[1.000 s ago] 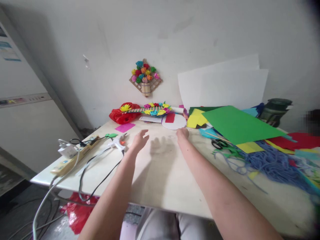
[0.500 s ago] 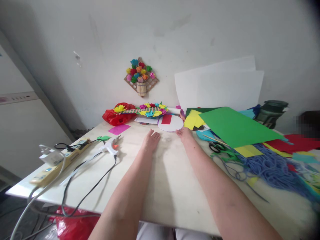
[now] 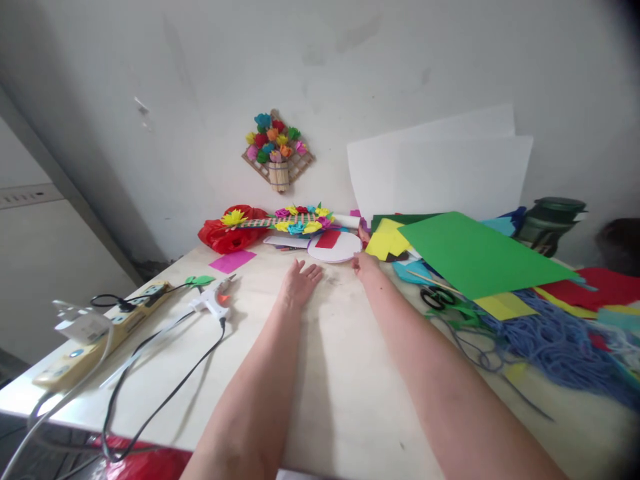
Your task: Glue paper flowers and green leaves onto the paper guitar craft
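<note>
My left hand [image 3: 301,283] lies palm up and open over the middle of the table, fingers apart, holding nothing. At the lower right rim of a white oval card [image 3: 345,249] is my right hand [image 3: 367,265], its fingers curled together on the edge. The card has a purple border, and a red paper piece [image 3: 328,239] lies on it. A white strip [image 3: 285,241] extends leftward from the card. Just behind lies a checkered stick [image 3: 273,221] trimmed with colourful paper flowers [image 3: 300,227].
A glue gun [image 3: 213,301] with its cord and a power strip [image 3: 107,333] occupy the left side. Green paper [image 3: 485,257], scissors [image 3: 437,297], blue yarn [image 3: 555,353] and a dark bottle [image 3: 550,223] crowd the right. A flower wall ornament [image 3: 278,153] hangs behind.
My left hand has turned palm up and its fingers have spread. My right hand stays by the card's edge. The view has shifted slightly, moving the left-side things further left.
</note>
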Available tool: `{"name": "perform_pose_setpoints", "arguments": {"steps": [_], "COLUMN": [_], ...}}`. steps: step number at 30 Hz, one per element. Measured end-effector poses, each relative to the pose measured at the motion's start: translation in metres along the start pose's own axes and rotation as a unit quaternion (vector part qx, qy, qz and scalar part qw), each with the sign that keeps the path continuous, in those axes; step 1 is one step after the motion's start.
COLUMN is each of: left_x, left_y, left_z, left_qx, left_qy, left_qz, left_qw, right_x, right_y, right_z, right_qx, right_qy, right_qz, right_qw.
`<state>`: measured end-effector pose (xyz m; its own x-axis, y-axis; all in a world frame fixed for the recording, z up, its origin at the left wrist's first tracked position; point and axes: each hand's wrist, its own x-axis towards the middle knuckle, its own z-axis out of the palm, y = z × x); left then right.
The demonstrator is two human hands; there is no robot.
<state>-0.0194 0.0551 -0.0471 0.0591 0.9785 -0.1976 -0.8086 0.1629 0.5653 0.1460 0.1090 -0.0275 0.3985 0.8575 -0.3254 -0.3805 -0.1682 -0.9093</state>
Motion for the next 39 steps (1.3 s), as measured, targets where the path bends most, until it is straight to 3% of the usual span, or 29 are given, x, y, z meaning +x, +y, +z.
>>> {"name": "perform_pose_setpoints", "arguments": {"steps": [8,16,22,25,27,29,31,33,35,39], "left_x": [-0.001,-0.002,-0.010,-0.017,-0.023,-0.030,-0.038,-0.047,-0.055,-0.068], "left_y": [0.000,-0.001,-0.013,-0.018,-0.019,-0.020,-0.020,-0.020,-0.021,-0.024], "left_z": [0.000,0.006,0.010,0.011,0.010,0.010,0.009,0.009,0.008,0.004], "left_qx": [-0.020,-0.034,0.030,0.063,0.077,0.087,0.101,0.120,0.139,0.160], "left_qy": [0.008,0.030,0.070,0.075,0.064,0.046,0.023,-0.002,-0.030,-0.073], "left_qz": [0.006,0.016,0.052,0.056,0.057,0.060,0.065,0.069,0.074,0.087], "left_qw": [1.000,0.999,0.996,0.994,0.993,0.993,0.993,0.990,0.987,0.981], "right_x": [-0.006,-0.041,-0.063,-0.069,-0.073,-0.079,-0.086,-0.093,-0.099,-0.108], "right_y": [-0.006,-0.015,-0.010,-0.006,-0.004,-0.002,0.000,0.002,0.005,0.010], "right_z": [0.004,-0.026,-0.050,-0.066,-0.076,-0.082,-0.085,-0.083,-0.079,-0.073], "right_qx": [-0.027,-0.080,-0.145,-0.202,-0.295,-0.408,-0.484,-0.517,-0.531,-0.561], "right_qy": [-0.015,-0.060,-0.069,-0.025,0.052,0.103,0.089,0.042,0.003,-0.046], "right_qz": [0.040,0.067,0.039,-0.021,-0.166,-0.343,-0.464,-0.531,-0.572,-0.594], "right_qw": [0.999,0.993,0.986,0.979,0.940,0.840,0.737,0.670,0.625,0.575]}}
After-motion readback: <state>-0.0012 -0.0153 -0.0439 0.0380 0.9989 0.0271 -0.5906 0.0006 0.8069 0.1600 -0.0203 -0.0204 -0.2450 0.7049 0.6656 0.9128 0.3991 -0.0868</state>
